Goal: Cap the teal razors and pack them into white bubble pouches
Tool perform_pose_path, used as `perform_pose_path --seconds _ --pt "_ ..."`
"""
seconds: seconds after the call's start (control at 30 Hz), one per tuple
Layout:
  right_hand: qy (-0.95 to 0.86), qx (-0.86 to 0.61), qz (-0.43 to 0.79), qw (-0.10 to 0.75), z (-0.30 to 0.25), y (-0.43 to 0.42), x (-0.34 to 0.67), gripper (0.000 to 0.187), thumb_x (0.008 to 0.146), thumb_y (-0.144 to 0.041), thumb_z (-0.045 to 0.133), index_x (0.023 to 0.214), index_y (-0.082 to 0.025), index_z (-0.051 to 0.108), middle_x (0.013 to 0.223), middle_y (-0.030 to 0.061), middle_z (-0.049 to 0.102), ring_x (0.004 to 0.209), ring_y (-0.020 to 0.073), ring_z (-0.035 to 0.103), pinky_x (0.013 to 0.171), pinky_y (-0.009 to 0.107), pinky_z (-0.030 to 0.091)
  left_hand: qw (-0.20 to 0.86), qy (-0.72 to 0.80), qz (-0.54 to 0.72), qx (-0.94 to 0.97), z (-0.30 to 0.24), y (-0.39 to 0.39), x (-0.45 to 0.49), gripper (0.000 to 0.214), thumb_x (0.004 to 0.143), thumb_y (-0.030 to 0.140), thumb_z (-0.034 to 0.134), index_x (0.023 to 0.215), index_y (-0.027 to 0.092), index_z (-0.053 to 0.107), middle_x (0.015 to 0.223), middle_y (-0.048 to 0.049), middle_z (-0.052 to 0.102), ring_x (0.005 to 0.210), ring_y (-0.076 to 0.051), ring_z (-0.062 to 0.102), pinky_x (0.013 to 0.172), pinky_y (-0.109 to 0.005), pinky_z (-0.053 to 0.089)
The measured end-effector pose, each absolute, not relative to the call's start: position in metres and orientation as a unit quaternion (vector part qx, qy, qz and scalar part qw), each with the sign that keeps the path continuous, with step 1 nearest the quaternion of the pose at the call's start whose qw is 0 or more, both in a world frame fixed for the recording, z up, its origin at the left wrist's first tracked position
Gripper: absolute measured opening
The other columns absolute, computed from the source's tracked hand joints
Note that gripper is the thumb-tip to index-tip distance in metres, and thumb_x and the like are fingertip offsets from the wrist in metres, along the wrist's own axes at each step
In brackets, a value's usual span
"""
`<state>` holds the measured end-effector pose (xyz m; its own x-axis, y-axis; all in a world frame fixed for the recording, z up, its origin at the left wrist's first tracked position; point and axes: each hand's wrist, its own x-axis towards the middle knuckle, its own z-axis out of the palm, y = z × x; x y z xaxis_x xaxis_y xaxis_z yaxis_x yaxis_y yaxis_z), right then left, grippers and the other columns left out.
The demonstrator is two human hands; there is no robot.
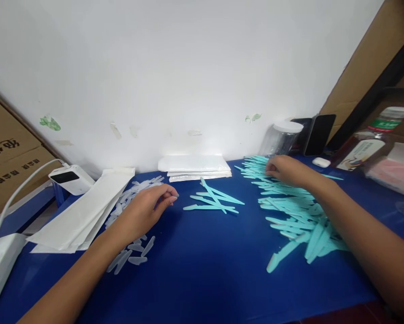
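Observation:
My left hand (154,204) is closed in a pinch, with a small translucent tip, which looks like a clear blade cap, showing at the fingertips. Under and around that wrist spreads a pile of clear plastic caps (137,260). On the right lies a large heap of turquoise eyebrow razors (289,204). My right hand (283,170) reaches to the heap's far part with curled fingers; what they grip is hidden. Between the hands, several turquoise razors (215,198) lie crossed in a small separate group.
White packets (198,165) are stacked against the wall, and long white sleeves (83,211) lie at left beside a white device (71,178) with a cable. At back right stand a clear jar (281,138), dark phones (320,134), a white earbud case (321,162) and a bottle (367,141).

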<state>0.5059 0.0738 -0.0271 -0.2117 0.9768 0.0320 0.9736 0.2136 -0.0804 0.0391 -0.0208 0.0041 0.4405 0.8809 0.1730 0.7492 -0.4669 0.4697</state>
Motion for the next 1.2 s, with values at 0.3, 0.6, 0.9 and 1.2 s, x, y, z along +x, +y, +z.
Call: perform_pose_path --seconds 0.3,0.6,0.9,1.2 --pt "-0.812 -0.582 -0.002 0.039 -0.024 0.069 0.500 0.031 0.100 -0.017 0.055 0.069 -0.019 0.059 0.075 0.0106 0.067 0.069 0.0199 0.051 0.068 0.034 0.032 0.183 0.488 0.233 0.821 0.000 -0.020 0.044 0.025 0.107 0.044 0.058 0.116 0.026 0.072 0.098 -0.0017 0.079 0.089 -0.022 0.073 0.076 -0.033 0.053" --pt "-0.817 -0.546 0.010 0.186 -0.005 0.039 0.458 0.019 0.106 -0.035 0.049 0.106 -0.020 0.061 0.104 0.0132 0.075 0.091 0.0284 0.068 0.078 0.036 0.048 0.240 0.490 0.270 0.794 -0.001 -0.027 0.049 0.027 0.102 0.051 0.067 0.114 0.028 0.075 0.103 -0.0009 0.083 0.093 -0.022 0.078 0.083 -0.034 0.058" --pt "-0.866 -0.351 0.219 0.280 0.000 -0.022 0.374 0.020 0.111 -0.033 0.054 0.105 -0.023 0.070 0.099 0.0029 0.076 0.081 0.0161 0.068 0.072 0.028 0.048 0.250 0.507 0.298 0.769 0.001 -0.035 0.060 0.025 0.097 0.054 0.075 0.104 0.032 0.084 0.100 0.0020 0.084 0.089 -0.020 0.077 0.075 -0.030 0.056" --pt "-0.870 -0.331 0.220 0.291 -0.005 -0.025 0.373 0.022 0.111 -0.032 0.058 0.118 -0.023 0.077 0.109 0.0045 0.080 0.091 0.0174 0.074 0.077 0.027 0.054 0.285 0.498 0.273 0.772 0.001 -0.042 0.070 0.023 0.098 0.052 0.074 0.097 0.033 0.086 0.095 0.0031 0.085 0.091 -0.021 0.078 0.070 -0.028 0.054"
